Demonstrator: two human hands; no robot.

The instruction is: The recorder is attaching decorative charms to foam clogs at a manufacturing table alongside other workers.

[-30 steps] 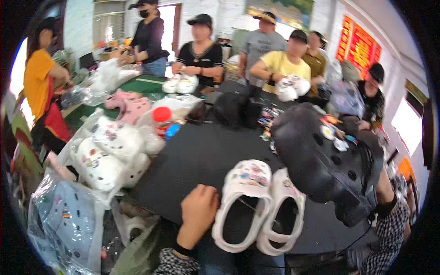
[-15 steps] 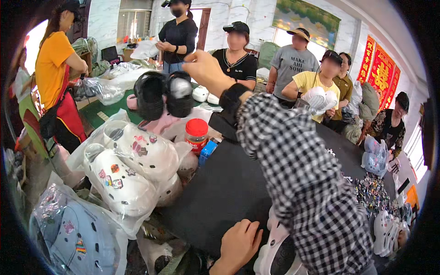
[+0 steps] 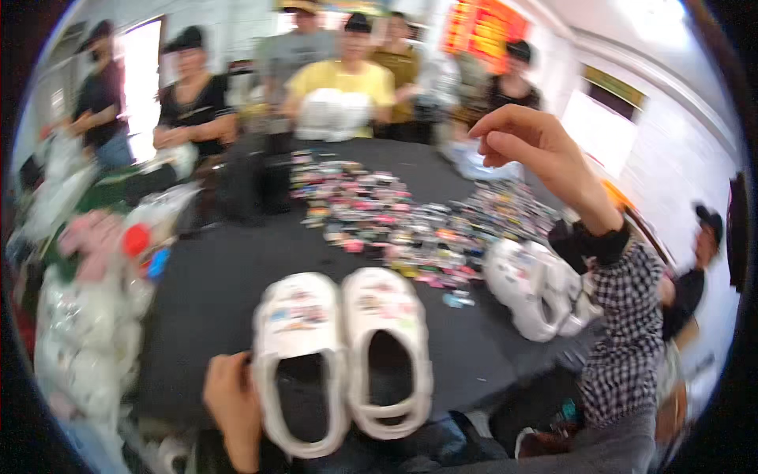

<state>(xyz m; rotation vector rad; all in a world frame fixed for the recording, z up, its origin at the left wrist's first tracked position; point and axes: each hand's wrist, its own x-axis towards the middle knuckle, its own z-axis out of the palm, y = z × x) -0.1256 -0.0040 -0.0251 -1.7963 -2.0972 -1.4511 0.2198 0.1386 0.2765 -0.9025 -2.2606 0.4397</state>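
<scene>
At the near edge of the black table (image 3: 205, 324), two white clogs stand side by side, toes pointing away from the wearer: a left-hand clog (image 3: 298, 320) and a right-hand clog (image 3: 384, 308), both with small coloured decorations on their toes. The left hand (image 3: 234, 399) is at the outer side of the left-hand clog, beside its foot opening, with the fingers bent toward the wall of the shoe. They touch it or lie just beside it (blur at the fingertips hides which), so I cannot tell whether they are clamped on it. The right-hand clog lies beyond its neighbour, out of this hand's reach as it stands.

The right hand (image 3: 545, 154) is raised well apart from the pair, up and to the right, its fingers loosely bent and parted. Its checked sleeve (image 3: 624, 308) comes up from the lower right. Below and to the left of that hand spreads a pile of small multicoloured charms (image 3: 430, 237), and near the sleeve sits another pair of white clogs (image 3: 517, 288). Across the table, a person in a yellow shirt (image 3: 359, 75) has white shoes (image 3: 332, 114) in front of the chest.
</scene>
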